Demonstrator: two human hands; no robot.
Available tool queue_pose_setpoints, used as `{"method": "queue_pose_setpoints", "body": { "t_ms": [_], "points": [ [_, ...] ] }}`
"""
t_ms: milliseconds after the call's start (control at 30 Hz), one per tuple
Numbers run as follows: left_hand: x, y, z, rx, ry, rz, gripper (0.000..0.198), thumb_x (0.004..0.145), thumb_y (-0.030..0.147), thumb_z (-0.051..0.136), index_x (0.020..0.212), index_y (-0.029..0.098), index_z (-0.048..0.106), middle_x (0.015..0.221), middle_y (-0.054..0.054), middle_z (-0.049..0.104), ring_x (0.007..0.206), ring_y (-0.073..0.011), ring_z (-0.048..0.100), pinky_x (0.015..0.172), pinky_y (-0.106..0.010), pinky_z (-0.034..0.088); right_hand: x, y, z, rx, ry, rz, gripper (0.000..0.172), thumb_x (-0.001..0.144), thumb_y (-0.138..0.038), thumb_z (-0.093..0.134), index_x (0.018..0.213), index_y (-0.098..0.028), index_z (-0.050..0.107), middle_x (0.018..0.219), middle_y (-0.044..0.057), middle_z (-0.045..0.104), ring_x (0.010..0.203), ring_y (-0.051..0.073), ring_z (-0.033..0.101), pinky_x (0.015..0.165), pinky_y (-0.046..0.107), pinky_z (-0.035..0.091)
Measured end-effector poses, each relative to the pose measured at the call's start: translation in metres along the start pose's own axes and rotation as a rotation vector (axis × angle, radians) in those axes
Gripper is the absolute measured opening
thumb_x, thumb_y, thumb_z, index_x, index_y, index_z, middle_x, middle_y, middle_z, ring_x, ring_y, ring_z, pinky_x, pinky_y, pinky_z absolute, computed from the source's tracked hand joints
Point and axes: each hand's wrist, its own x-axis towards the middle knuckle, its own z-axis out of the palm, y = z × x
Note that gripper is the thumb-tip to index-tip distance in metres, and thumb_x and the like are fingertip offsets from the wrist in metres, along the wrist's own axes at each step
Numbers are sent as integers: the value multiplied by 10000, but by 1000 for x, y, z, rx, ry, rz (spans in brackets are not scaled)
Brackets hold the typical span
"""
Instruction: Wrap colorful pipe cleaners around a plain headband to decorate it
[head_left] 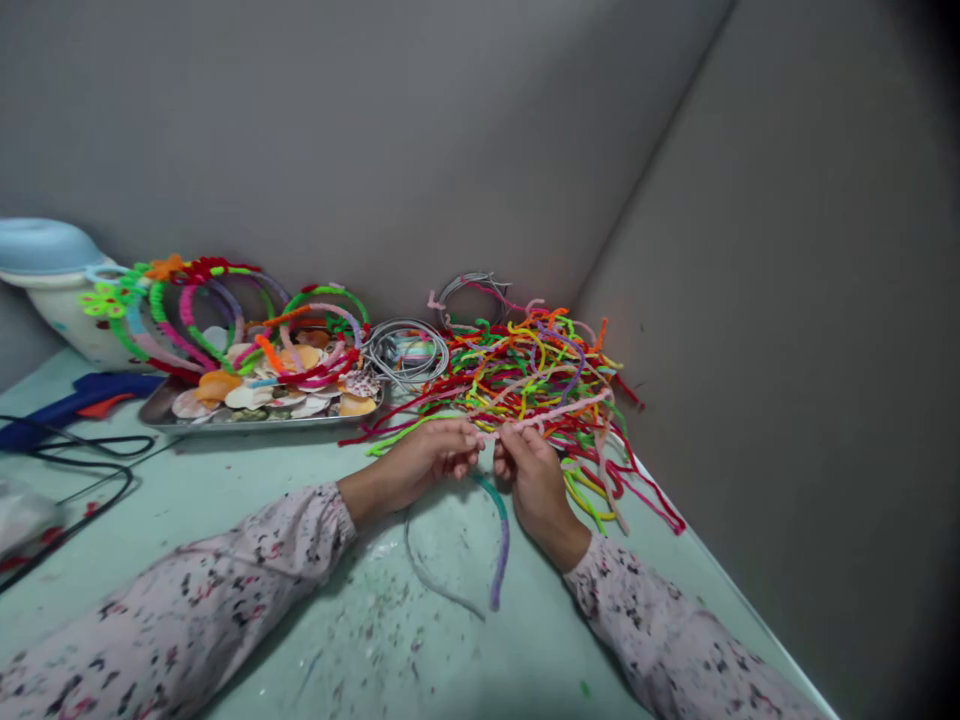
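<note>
Between my two hands runs a pale pink pipe cleaner (576,405); its long free end sticks out to the upper right. My left hand (431,458) is closed, with thumb and fingertips pinching the pipe cleaner's near end. A little to its right, my right hand (534,490) pinches the same pipe cleaner between thumb and forefinger. Just below the hands is a thin headband (501,545), its right side wrapped in teal and purple, its left side bare grey. Its top is partly hidden by my left hand, so I cannot tell whether the fingers touch it.
Behind my hands lies a tangled heap of coloured pipe cleaners (517,365). Grey wire coils (407,355) sit beside it. Further left, a metal tray (262,426) holds shells and wrapped headbands (187,315). A blue glue gun (56,410) with a black cord lies at the left.
</note>
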Motion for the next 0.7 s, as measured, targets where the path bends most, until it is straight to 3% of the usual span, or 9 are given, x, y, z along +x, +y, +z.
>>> {"method": "queue_pose_setpoints", "body": {
  "t_ms": [233, 400, 567, 700],
  "points": [
    [-1, 0, -2, -102, 53, -46, 39, 717, 157, 592, 731, 122, 582, 688, -3, 519, 566, -65, 462, 520, -180, 356, -5, -5, 3, -58, -28, 34, 326, 816, -457, 600, 671, -174, 525, 537, -41, 523, 448, 70, 444, 434, 195, 329],
    [0, -6, -5, 41, 55, -25, 28, 695, 162, 543, 717, 147, 533, 657, 10, 507, 544, -75, 421, 511, -196, 317, -6, -8, 3, -57, -16, 44, 337, 785, -481, 621, 674, -173, 541, 541, -42, 521, 443, 71, 453, 424, 194, 331],
    [-1, -3, -2, 668, 103, 170, 90, 687, 178, 492, 609, 170, 446, 565, 42, 391, 536, -95, 349, 515, -225, 255, -7, -5, 2, -39, -15, 61, 329, 783, -483, 624, 686, -178, 546, 544, -47, 521, 435, 67, 437, 419, 195, 319],
    [-7, 2, 7, 1211, 157, 435, 90, 660, 122, 470, 611, 177, 418, 635, 20, 435, 606, -116, 394, 572, -247, 265, -7, -5, 3, -9, -21, 75, 329, 779, -478, 631, 674, -182, 531, 561, -45, 524, 458, 73, 445, 433, 198, 325]
  ]
}}
